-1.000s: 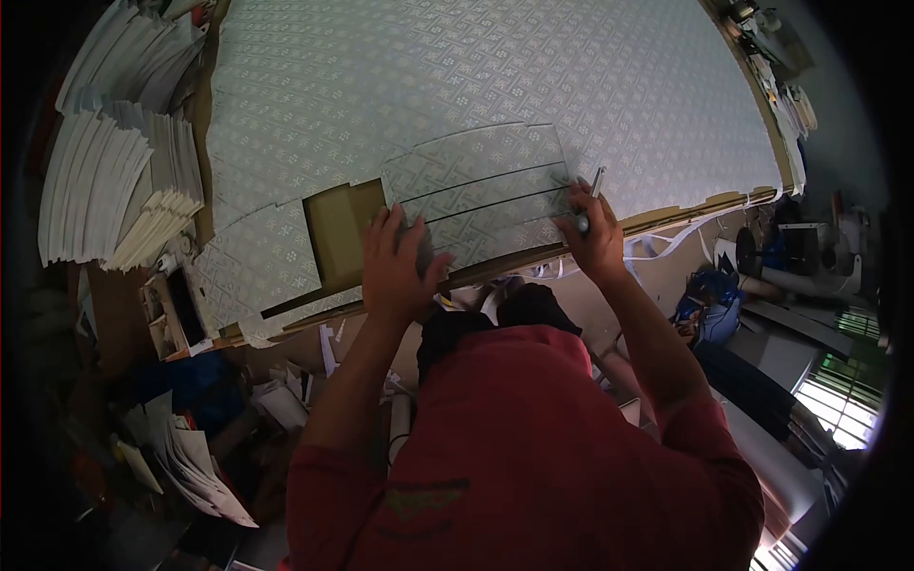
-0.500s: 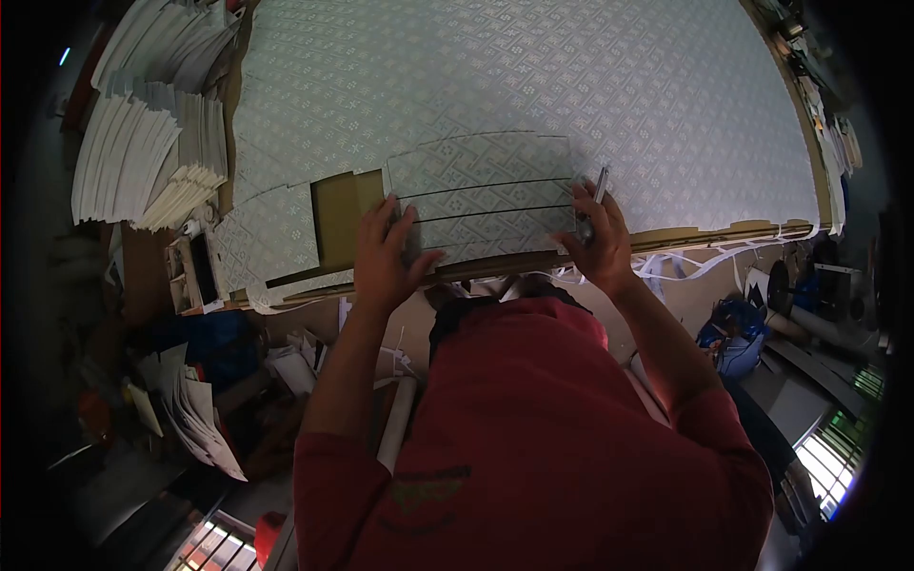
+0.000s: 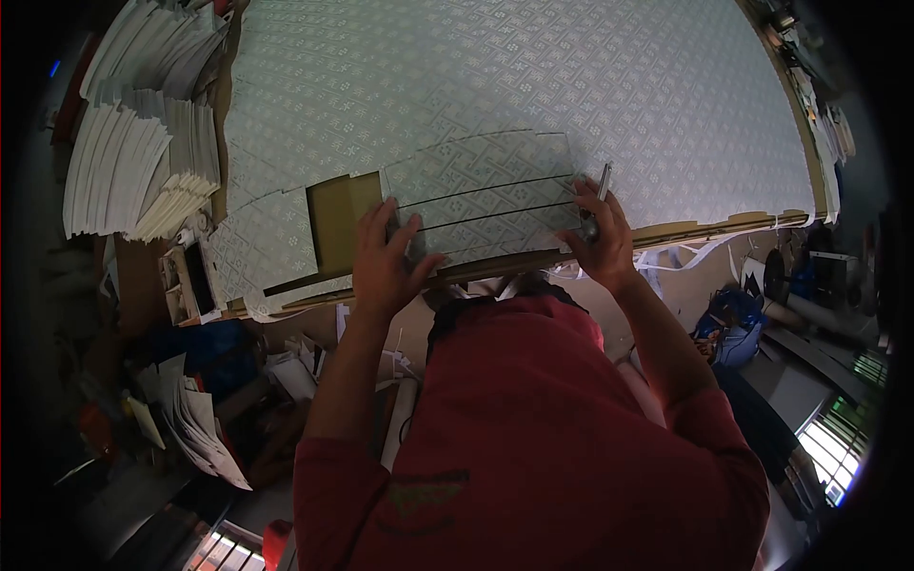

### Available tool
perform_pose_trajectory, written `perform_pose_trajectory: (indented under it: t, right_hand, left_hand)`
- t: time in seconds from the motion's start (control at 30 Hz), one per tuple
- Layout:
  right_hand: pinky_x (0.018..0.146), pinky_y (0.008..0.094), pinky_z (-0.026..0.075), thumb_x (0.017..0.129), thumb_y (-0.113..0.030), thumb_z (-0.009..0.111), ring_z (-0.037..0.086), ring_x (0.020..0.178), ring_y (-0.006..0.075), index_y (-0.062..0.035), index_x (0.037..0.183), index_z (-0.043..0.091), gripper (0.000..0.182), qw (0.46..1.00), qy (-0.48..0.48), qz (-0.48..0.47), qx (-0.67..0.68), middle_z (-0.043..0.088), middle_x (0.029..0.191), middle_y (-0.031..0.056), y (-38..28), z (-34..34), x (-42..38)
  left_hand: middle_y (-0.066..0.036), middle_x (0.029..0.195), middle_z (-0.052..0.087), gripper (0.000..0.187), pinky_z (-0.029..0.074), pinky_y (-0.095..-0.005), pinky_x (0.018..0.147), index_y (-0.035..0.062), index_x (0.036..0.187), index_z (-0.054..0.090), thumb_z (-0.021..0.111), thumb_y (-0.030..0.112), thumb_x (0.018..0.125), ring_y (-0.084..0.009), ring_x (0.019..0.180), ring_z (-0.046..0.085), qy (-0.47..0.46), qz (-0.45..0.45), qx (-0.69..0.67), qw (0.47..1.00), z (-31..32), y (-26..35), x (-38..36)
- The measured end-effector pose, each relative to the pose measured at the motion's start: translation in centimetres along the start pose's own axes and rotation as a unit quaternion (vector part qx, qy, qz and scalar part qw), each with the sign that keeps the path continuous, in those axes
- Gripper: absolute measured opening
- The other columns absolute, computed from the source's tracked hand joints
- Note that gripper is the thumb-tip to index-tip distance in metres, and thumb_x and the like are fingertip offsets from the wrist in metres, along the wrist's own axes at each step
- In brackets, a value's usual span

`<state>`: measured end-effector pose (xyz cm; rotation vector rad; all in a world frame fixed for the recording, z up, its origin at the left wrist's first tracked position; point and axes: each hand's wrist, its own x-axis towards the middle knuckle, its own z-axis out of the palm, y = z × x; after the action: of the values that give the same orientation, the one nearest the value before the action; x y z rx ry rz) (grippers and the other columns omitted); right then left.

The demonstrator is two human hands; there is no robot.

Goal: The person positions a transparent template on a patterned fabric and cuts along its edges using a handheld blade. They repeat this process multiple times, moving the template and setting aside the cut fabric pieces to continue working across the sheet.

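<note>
Patterned pale fabric (image 3: 533, 76) covers the table, with cut lines near the front edge. Cut fabric strips (image 3: 490, 203) lie between my two hands. My left hand (image 3: 388, 257) rests with spread fingers on the strips' left end. At their right end is my right hand (image 3: 600, 238), holding a slim metal tool (image 3: 604, 183), perhaps scissors, that points up from between the fingers; its thumb touches the fabric. Left of my left hand, a cut-out opening shows a brown surface (image 3: 341, 214).
Stacks of paper-like pattern pieces (image 3: 119, 162) stand at the left beside the table. White strips (image 3: 685, 257) hang along the front edge. A blue bag (image 3: 731, 324) is on the lower right, and more loose sheets (image 3: 198, 419) sit at the lower left.
The view has shifted slightly. Both hands stay at the ends of the cut strips, with almost no movement against the fabric.
</note>
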<state>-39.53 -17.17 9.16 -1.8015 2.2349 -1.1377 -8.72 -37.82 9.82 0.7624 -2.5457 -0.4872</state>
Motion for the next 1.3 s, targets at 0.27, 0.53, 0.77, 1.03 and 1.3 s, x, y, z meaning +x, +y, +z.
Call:
perform_pose_trajectory:
  t: [0.27, 0.53, 0.77, 1.03, 1.3]
  right_hand:
    - [0.112, 0.0496, 0.047, 0.07, -0.008, 0.091, 0.054, 0.137, 0.0448, -0.0042, 0.124, 0.057, 0.064, 1.0, -0.009, 0.0, -0.009, 0.064, 0.14, 0.0224, -0.34, -0.04, 0.22]
    - [0.11, 0.0496, 0.049, 0.074, -0.004, 0.088, 0.055, 0.137, 0.0457, -0.0041, 0.123, 0.057, 0.058, 1.0, -0.01, -0.016, -0.023, 0.064, 0.141, 0.0217, -0.77, -0.12, 0.38]
    - [0.109, 0.0499, 0.05, 0.081, -0.008, 0.084, 0.057, 0.133, 0.0455, -0.0027, 0.121, 0.058, 0.048, 0.996, -0.041, -0.064, -0.036, 0.064, 0.141, 0.0213, -0.46, 0.21, 0.18]
    - [0.107, 0.0499, 0.051, 0.081, -0.008, 0.085, 0.059, 0.131, 0.0444, -0.002, 0.118, 0.059, 0.046, 0.997, -0.03, -0.063, -0.03, 0.066, 0.14, 0.02, -0.45, 0.36, 0.18]
    - [0.108, 0.0504, 0.049, 0.077, -0.009, 0.087, 0.06, 0.128, 0.0429, -0.0041, 0.117, 0.06, 0.049, 0.998, -0.019, -0.057, -0.007, 0.068, 0.135, 0.0181, -0.18, 0.47, 0.24]
  left_hand:
    - [-0.024, 0.152, 0.048, 0.067, 0.042, -0.0544, 0.113, 0.008, 0.132, 0.067, 0.089, 0.041, 0.078, -0.0462, 0.139, 0.045, 0.004, 0.004, 0.0, 1.0, -0.08, -0.11, 0.03]
    - [-0.024, 0.152, 0.049, 0.065, 0.041, -0.0554, 0.114, 0.0081, 0.13, 0.067, 0.088, 0.043, 0.079, -0.0463, 0.138, 0.046, 0.007, 0.0, 0.002, 1.0, -0.18, 0.06, -0.02]
    - [-0.023, 0.152, 0.05, 0.069, 0.04, -0.0558, 0.115, 0.0087, 0.133, 0.065, 0.088, 0.044, 0.078, -0.0469, 0.139, 0.045, 0.009, -0.001, 0.011, 1.0, -0.02, 0.1, -0.02]
    - [-0.023, 0.15, 0.051, 0.072, 0.04, -0.0561, 0.114, 0.0092, 0.135, 0.065, 0.089, 0.044, 0.077, -0.0467, 0.139, 0.046, 0.017, 0.005, 0.009, 1.0, 0.0, 0.04, 0.01]
    - [-0.022, 0.151, 0.052, 0.071, 0.04, -0.0563, 0.114, 0.0096, 0.134, 0.066, 0.091, 0.042, 0.075, -0.0464, 0.138, 0.047, 0.019, 0.005, 0.006, 1.0, 0.15, -0.11, 0.0]
